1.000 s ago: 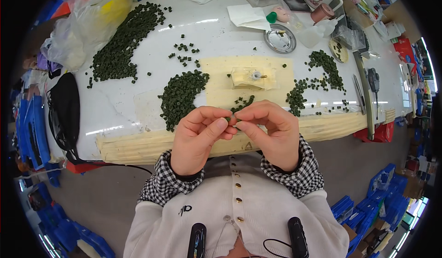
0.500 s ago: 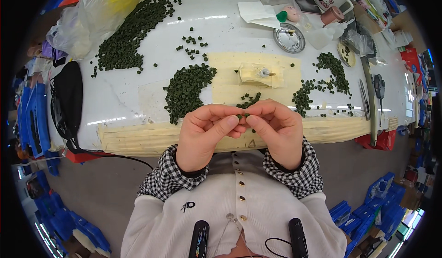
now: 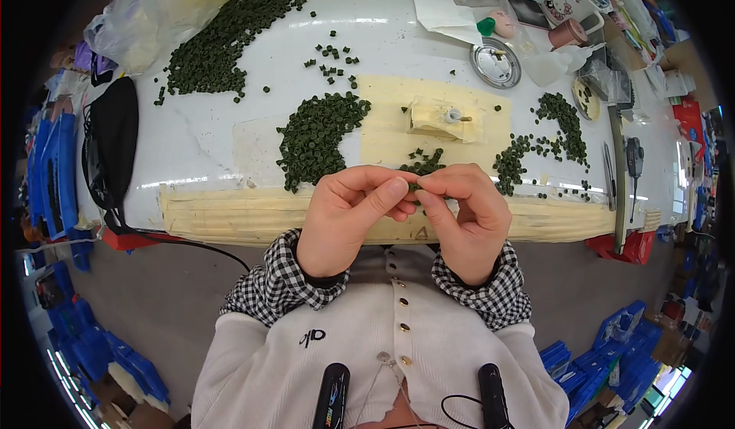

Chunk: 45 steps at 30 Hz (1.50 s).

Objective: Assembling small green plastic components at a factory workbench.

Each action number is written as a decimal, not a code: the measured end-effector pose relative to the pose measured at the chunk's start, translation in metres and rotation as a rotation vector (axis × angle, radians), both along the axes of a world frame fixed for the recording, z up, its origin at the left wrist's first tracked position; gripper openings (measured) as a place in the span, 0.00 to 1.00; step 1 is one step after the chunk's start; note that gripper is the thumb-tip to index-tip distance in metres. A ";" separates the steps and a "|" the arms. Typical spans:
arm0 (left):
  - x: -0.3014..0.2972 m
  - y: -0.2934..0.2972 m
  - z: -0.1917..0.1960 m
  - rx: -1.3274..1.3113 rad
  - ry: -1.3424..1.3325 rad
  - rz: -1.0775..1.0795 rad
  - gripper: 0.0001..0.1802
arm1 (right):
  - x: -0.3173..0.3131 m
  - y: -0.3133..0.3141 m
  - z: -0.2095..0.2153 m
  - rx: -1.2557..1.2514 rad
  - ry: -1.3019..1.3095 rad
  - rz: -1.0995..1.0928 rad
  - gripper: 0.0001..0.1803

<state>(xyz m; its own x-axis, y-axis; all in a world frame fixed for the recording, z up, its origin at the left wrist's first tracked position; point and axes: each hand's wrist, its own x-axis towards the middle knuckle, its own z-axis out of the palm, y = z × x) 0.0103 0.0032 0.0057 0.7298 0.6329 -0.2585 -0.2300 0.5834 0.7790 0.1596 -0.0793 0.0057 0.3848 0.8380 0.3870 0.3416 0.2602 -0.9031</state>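
My left hand (image 3: 343, 216) and my right hand (image 3: 472, 222) meet above the table's near edge, thumbs and forefingers pinched together. Between their fingertips a small dark green piece (image 3: 414, 187) shows, mostly covered by the fingers. Just beyond the fingertips lies a small heap of like green pieces (image 3: 423, 161), partly hidden by my hands. Farther off, on a cream sheet (image 3: 383, 142), stands a cream, tape-covered block (image 3: 429, 126) with a short pin (image 3: 457, 116) sticking out of it.
A dense green heap (image 3: 314, 142) lies left of the sheet, a larger one (image 3: 222, 42) at the far left. More pieces (image 3: 511, 165) scatter rightward. A round metal dish (image 3: 495, 63), tweezers (image 3: 609, 175) and a black mask-like cloth (image 3: 112, 149) lie around the table.
The table has shifted slightly upward and rightward in view. My fingertips stay together; green showed at both hands' fingertips before, and now a single bit is visible between them.
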 end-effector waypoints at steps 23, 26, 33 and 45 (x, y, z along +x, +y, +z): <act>-0.004 0.000 0.002 -0.035 0.004 -0.022 0.11 | -0.007 -0.003 -0.001 0.013 -0.043 -0.056 0.10; -0.003 0.000 0.002 -0.065 -0.009 -0.005 0.11 | -0.007 -0.003 0.000 0.027 -0.145 -0.066 0.11; -0.001 0.000 0.003 -0.048 -0.003 0.044 0.11 | -0.010 -0.003 0.000 0.054 -0.264 -0.081 0.14; 0.005 -0.005 0.004 0.016 -0.027 0.192 0.10 | -0.016 -0.001 -0.001 0.076 -0.327 -0.078 0.17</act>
<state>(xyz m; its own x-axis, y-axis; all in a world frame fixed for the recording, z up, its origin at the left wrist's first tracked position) 0.0148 -0.0017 0.0100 0.6015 0.7653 -0.2292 -0.3571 0.5143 0.7798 0.1440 -0.0802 0.0048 0.2917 0.7753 0.5602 0.6312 0.2840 -0.7217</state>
